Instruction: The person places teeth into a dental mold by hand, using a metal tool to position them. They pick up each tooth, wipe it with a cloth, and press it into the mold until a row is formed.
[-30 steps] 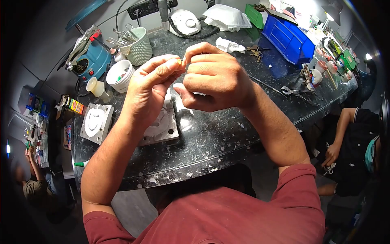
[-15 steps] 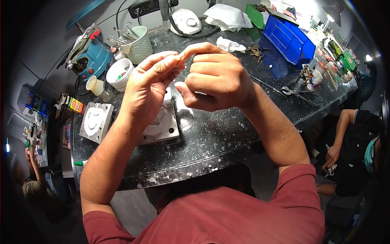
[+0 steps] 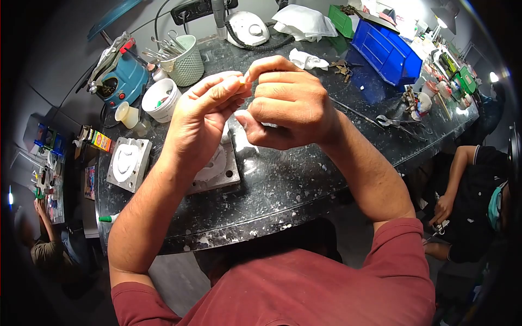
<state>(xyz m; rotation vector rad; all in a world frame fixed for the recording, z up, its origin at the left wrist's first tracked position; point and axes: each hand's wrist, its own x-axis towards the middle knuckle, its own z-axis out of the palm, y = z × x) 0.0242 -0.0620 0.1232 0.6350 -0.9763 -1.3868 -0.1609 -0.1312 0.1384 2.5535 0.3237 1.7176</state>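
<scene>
My left hand (image 3: 209, 111) is raised over the dark workbench (image 3: 272, 185), its thumb and fingertips pinched on a tiny yellowish piece (image 3: 243, 80) that is too small to name. Close beside it, my right hand (image 3: 288, 103) has its fingers curled, with the index fingertip at that same piece. Whether the right hand holds anything else is hidden. Below my left hand lies a grey metal mould half (image 3: 231, 175), partly covered by the wrist. The other mould half (image 3: 127, 163), with a white oval shape on it, lies farther left.
Behind are a textured cup of tools (image 3: 187, 62), a white tub (image 3: 161, 103) and a teal machine (image 3: 122, 81). Toward the right stand a blue bin (image 3: 385, 53) and pliers (image 3: 394, 123). One person's arm (image 3: 459, 174) is at right, another person (image 3: 46, 239) at far left.
My left hand has shifted slightly right, and the yellowish piece shows more at its fingertips. My right hand has barely moved. The hand of the person at right has shifted a little.
</scene>
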